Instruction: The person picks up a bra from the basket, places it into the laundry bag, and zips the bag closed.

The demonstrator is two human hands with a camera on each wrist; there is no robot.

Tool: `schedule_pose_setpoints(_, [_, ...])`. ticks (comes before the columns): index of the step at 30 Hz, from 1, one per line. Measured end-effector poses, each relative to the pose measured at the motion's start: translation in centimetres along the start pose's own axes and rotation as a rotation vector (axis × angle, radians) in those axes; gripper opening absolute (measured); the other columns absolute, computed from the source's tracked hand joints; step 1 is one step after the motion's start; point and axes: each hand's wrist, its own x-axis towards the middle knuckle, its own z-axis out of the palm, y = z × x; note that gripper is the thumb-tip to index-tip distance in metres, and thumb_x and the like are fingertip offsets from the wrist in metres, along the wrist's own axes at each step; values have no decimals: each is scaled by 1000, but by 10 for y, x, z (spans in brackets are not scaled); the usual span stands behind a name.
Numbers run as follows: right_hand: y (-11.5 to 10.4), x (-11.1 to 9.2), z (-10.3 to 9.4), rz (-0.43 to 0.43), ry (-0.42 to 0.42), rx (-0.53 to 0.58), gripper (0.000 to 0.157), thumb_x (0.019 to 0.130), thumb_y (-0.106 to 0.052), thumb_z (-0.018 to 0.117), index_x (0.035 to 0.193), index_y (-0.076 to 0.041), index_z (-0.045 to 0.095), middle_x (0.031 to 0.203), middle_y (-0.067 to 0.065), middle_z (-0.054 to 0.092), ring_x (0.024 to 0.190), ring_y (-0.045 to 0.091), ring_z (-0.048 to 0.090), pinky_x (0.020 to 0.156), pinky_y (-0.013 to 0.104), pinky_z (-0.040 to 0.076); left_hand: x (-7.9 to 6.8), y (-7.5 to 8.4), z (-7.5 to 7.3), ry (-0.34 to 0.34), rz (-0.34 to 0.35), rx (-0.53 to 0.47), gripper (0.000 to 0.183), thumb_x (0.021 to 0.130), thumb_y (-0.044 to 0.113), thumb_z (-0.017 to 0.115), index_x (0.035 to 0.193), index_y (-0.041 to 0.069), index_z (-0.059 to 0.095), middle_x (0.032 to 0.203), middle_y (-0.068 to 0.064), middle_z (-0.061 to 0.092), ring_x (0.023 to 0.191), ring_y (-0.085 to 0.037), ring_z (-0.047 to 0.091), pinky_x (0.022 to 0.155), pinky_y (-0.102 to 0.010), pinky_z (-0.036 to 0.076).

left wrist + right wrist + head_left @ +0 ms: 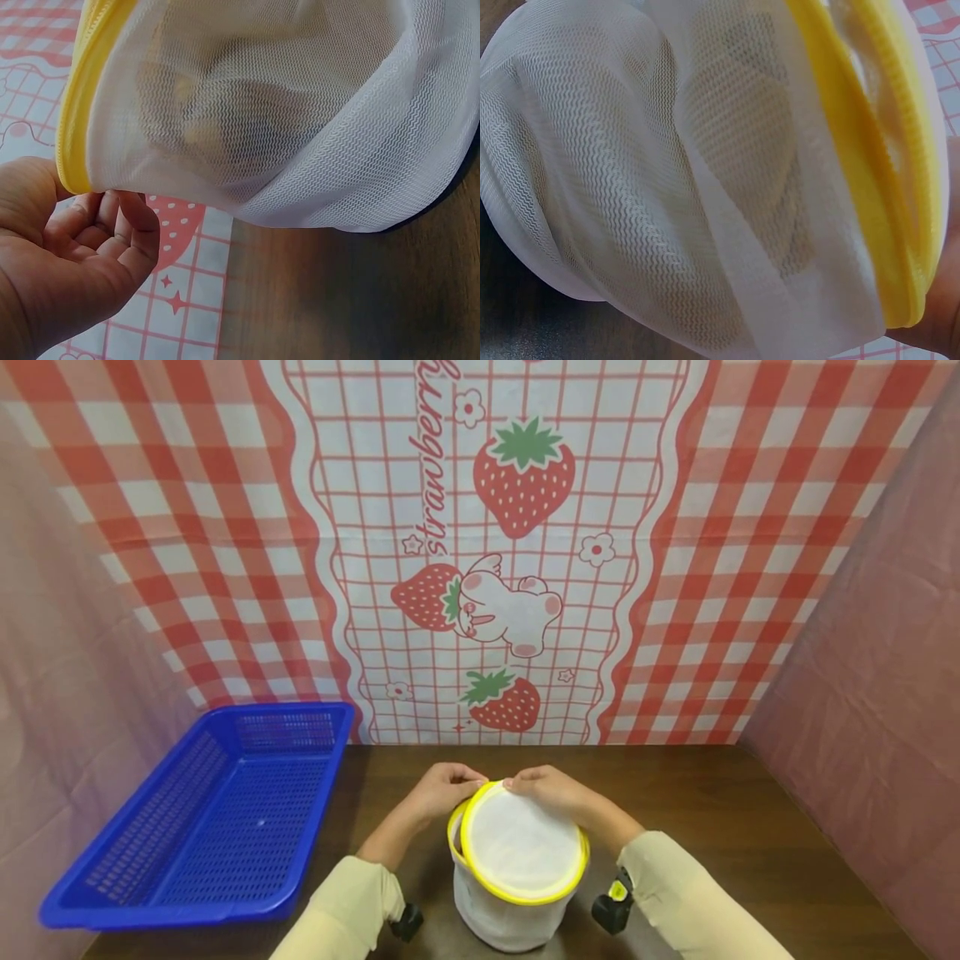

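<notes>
A white mesh laundry bag with a yellow zippered rim stands on the table. Its round white lid lies tilted over the top, with a gap along the left side of the rim. My left hand pinches the yellow rim at the far left; its curled fingers show under the edge in the left wrist view. With thumb on top, my right hand grips the lid's far edge. Something brownish and dark shows dimly through the mesh; its kind is unclear. In the right wrist view, the bag hides most of the right hand.
A blue plastic basket with slotted walls stands on the left of the brown wooden table. Behind the table hangs a red-and-white checked strawberry cloth. Pinkish curtains close off both sides.
</notes>
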Motion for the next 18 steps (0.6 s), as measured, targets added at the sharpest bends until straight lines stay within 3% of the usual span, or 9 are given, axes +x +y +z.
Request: schedule_pose_setpoints(18, [1,1,1,16,9,11,33,92,-32,54,104,-4,66,84,5,64,69,13,60,62,28,52,-2,-2,1,1,3,-9,20,91,14,60,98,-2,68,91,-10,67,76,-12,57,66,-23,50])
